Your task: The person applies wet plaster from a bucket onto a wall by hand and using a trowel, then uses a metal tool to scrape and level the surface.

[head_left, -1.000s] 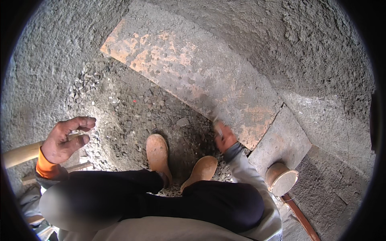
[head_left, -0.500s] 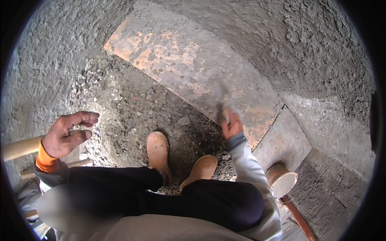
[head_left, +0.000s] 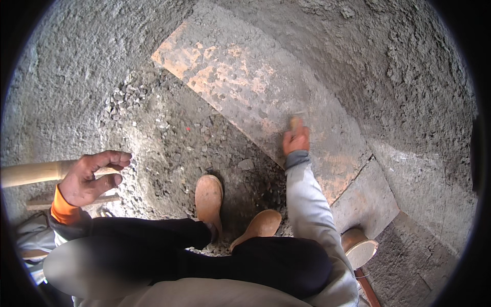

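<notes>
My right hand (head_left: 296,137) is closed on a small tool with a light wooden handle (head_left: 295,123), its far end blurred, over a long board (head_left: 240,77) coated with grey mortar and orange patches. My left hand (head_left: 94,179) is raised at the left, fingers apart and loosely bent, with nothing visibly in it. A pale round wooden pole (head_left: 36,173) lies behind it, and whether they touch I cannot tell.
Rough grey plastered walls (head_left: 388,61) surround gravelly ground (head_left: 169,133), where my two tan boots (head_left: 208,199) stand. A smaller grey slab (head_left: 365,197) adjoins the board at right, with a round container (head_left: 358,248) and a reddish bar (head_left: 365,286) below.
My right hand has moved up and slightly right with the tool, further onto the board, the forearm stretching out. My left hand has shifted only a little as the view moved slightly.
</notes>
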### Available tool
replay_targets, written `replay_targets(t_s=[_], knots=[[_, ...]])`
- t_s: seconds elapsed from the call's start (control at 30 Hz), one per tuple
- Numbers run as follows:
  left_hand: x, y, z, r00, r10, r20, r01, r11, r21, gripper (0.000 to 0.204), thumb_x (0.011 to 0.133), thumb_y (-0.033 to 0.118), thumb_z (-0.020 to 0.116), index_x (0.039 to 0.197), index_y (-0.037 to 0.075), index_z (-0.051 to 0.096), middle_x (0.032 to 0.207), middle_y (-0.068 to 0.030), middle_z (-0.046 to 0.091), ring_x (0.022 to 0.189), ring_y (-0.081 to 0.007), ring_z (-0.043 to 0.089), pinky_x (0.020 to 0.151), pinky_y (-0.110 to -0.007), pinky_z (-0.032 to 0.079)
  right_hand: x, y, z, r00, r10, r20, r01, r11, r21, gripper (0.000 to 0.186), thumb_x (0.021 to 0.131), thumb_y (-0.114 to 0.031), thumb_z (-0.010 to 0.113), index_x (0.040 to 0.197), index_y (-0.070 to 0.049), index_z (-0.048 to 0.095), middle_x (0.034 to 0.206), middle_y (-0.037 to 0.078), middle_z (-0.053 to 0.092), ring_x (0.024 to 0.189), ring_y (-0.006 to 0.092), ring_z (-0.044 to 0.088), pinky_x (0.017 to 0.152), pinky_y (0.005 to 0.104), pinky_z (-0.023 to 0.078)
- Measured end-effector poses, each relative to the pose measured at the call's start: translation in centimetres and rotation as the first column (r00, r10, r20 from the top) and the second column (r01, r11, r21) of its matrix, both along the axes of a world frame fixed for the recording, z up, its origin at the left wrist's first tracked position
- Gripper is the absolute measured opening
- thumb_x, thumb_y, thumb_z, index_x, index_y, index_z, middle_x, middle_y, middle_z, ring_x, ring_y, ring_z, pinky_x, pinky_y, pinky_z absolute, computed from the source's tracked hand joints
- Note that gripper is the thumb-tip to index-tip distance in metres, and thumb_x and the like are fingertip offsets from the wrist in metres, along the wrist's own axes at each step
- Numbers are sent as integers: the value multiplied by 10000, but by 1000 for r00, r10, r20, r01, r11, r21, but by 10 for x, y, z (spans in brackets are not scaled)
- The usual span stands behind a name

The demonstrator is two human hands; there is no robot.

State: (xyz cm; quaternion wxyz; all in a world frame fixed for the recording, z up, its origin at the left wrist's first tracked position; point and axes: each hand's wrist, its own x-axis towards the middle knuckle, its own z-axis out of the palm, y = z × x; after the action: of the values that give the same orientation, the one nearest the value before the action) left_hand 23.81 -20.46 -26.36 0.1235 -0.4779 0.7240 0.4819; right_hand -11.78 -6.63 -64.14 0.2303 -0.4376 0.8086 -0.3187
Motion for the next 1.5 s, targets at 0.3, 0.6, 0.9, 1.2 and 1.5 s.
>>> replay_targets(t_s=[0.3, 0.6, 0.9, 1.2, 1.5], knots=[[-3, -3, -2, 1000, 17, 14, -17, 1000, -11, 368, 808, 74, 591, 1150, -46, 529, 1041, -119, 620, 970, -198, 578, 869, -321, 450, 54, 45, 37, 744, 667, 39, -661, 744, -99, 534, 767, -187, 557, 1274, -82, 427, 1032, 213, 538, 948, 435, 541, 812, 463, 460], [-13, -15, -10, 996, 80, -27, -78, 994, 71, 371, 811, 79, 600, 1155, -37, 525, 1057, -109, 607, 994, -201, 571, 887, -325, 441, 0, 95, -5, 915, 403, 31, -397, 910, -117, 458, 785, -175, 526, 1229, -66, 503, 1224, 223, 492, 1062, 436, 492, 937, 447, 401], [-19, -10, -5, 997, 80, -20, -79, 995, 55, 368, 817, 37, 590, 1167, -48, 513, 1071, -126, 608, 1010, -206, 577, 898, -325, 450, -36, 31, 5, 991, -133, -21, 135, 983, 126, 481, 776, -90, 503, 1255, -84, 462, 1003, 235, 569, 992, 434, 535, 877, 435, 468], [-9, -10, -7, 995, 95, -11, -94, 992, 85, 386, 810, 36, 593, 1177, -48, 510, 1070, -130, 613, 994, -205, 585, 885, -326, 458, 13, 26, 23, 945, 324, -45, -327, 924, -199, 440, 759, -133, 574, 1197, -128, 530, 1116, 243, 521, 965, 417, 558, 829, 445, 490], [0, -16, -11, 991, 132, -33, -129, 989, 78, 367, 826, 64, 604, 1168, -42, 525, 1038, -123, 614, 949, -201, 589, 845, -311, 470, 42, 29, 41, 639, 769, 3, -768, 638, 53, 505, 768, -117, 533, 1266, -108, 453, 1077, 194, 521, 1024, 399, 530, 832, 432, 498]])
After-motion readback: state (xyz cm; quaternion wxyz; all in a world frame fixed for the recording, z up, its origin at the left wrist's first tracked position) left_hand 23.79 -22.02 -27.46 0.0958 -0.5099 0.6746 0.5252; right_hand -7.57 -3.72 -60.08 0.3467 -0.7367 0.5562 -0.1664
